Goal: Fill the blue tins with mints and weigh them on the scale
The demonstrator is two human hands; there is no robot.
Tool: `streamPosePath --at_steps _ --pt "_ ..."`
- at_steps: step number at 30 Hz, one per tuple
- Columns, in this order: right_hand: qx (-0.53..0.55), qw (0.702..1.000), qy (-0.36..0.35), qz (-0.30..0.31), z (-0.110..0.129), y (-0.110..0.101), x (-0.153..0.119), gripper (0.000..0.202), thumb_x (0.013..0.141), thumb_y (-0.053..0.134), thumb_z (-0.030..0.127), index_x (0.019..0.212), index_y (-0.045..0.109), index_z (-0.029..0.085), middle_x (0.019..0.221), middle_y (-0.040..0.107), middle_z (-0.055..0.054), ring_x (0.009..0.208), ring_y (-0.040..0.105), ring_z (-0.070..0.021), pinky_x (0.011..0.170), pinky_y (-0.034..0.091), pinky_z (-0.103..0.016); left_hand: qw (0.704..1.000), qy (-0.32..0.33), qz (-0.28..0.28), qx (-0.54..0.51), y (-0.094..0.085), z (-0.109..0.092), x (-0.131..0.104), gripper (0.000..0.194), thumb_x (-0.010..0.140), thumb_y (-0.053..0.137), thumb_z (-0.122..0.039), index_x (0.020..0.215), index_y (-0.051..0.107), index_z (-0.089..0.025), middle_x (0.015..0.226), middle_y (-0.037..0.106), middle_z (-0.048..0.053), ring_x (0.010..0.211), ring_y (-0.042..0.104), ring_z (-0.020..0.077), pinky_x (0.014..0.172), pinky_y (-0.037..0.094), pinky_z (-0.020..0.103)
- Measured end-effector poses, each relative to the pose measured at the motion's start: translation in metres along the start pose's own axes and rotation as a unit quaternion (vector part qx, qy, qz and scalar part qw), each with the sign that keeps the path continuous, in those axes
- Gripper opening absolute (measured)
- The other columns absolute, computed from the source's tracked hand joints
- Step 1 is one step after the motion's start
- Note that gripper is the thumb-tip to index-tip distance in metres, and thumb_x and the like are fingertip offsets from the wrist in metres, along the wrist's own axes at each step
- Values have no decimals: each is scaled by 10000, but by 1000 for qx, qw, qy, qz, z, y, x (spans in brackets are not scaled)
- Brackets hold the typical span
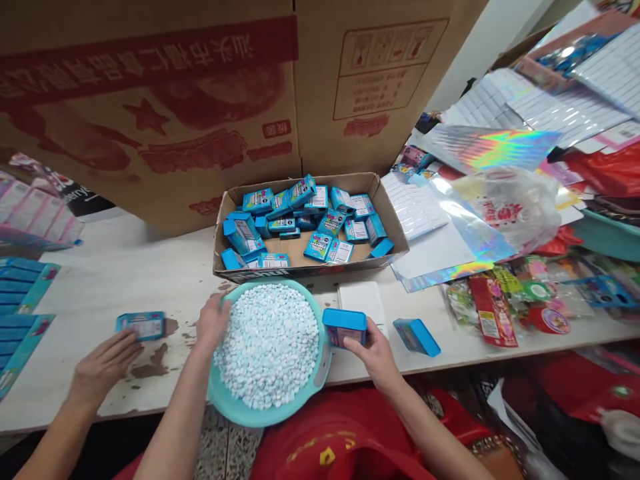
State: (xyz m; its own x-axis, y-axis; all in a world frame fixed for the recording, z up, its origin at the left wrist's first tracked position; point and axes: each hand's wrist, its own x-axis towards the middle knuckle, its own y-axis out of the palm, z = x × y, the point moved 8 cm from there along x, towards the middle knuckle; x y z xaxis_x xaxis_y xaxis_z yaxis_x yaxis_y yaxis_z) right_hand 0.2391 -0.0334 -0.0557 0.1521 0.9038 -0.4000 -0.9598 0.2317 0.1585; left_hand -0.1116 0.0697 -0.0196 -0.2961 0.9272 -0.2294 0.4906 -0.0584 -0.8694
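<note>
A round turquoise basin (324, 373), heaped with small pale blue and white candies (267, 343), sits at the table's front edge. At its left rim is my left hand (214, 321), fingertips over the edge of the candies; motion blur hides whether it grips anything. My right hand (373, 350) is closed around a small blue candy box (345, 320), held upright just beyond the basin's right rim. Another blue box (417, 337) stands tilted on the table to the right of that hand. A white flat pad (363, 297) lies behind the held box.
A shallow cardboard tray (310, 268) with many blue candy boxes stands behind the basin, against a large carton (200, 113). At left, a co-worker's hand (110, 360) touches another blue box (145, 325). Stacked blue packs (25, 287) lie far left; shiny sheets and packets (500, 300) crowd the right.
</note>
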Motion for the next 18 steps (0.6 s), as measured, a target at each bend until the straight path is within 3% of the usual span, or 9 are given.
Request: streamPosePath --at_steps 3,4,7,9,12,14,16,18 --pt "1 999 -25 34 26 25 -2 420 683 766 477 1000 620 243 975 702 -35 913 650 -244 868 509 -395 986 48 -103 122 7 -54 -13 436 938 384 -306 1327 510 -155 1394 479 175 1284 406 361 1028 317 532" --pt "8 998 -30 60 35 39 -6 430 708 738 499 1033 607 249 995 698 -33 921 649 -240 863 510 -390 979 85 -95 160 16 -77 -19 420 947 350 -301 1297 532 -157 1332 531 176 1227 459 344 989 350 491" --pt "-36 976 -45 208 62 99 -24 462 789 637 552 1125 567 242 1070 673 -53 968 635 -250 868 503 -408 950 183 31 250 56 -136 -36 357 951 316 -266 1129 612 -176 1084 646 157 1026 575 302 850 399 419" --pt "-168 943 -105 267 80 132 -32 458 806 626 542 1112 572 205 1142 634 -99 1081 578 -294 947 446 -468 931 218 73 283 76 -161 -41 324 945 336 -254 1094 608 -160 1030 653 158 989 591 305 821 391 419" --pt "-338 894 -164 245 96 152 -28 482 841 603 525 1118 555 134 1244 558 -187 1209 471 -353 1009 364 -535 915 250 87 303 96 -182 -40 293 929 372 -212 1095 594 -117 1045 647 180 996 599 318 825 381 432" --pt "-380 878 -157 246 98 156 -24 476 862 566 545 1068 564 116 1187 578 -199 1173 493 -353 975 393 -519 910 265 91 305 106 -186 -36 287 920 384 -192 1092 593 -97 1049 645 195 992 604 326 818 385 436" --pt "-363 877 -132 287 93 158 -26 446 853 565 567 996 581 144 1065 629 -148 1050 568 -314 897 454 -463 911 277 88 293 111 -191 -33 295 919 387 -196 1101 590 -83 1045 645 209 994 605 334 809 395 437" --pt "-289 879 -93 367 83 162 -37 398 818 605 564 939 594 186 963 659 -78 913 617 -259 815 493 -398 912 285 89 282 112 -195 -29 303 923 386 -209 1089 602 -76 1035 649 219 1002 605 336 809 407 434"
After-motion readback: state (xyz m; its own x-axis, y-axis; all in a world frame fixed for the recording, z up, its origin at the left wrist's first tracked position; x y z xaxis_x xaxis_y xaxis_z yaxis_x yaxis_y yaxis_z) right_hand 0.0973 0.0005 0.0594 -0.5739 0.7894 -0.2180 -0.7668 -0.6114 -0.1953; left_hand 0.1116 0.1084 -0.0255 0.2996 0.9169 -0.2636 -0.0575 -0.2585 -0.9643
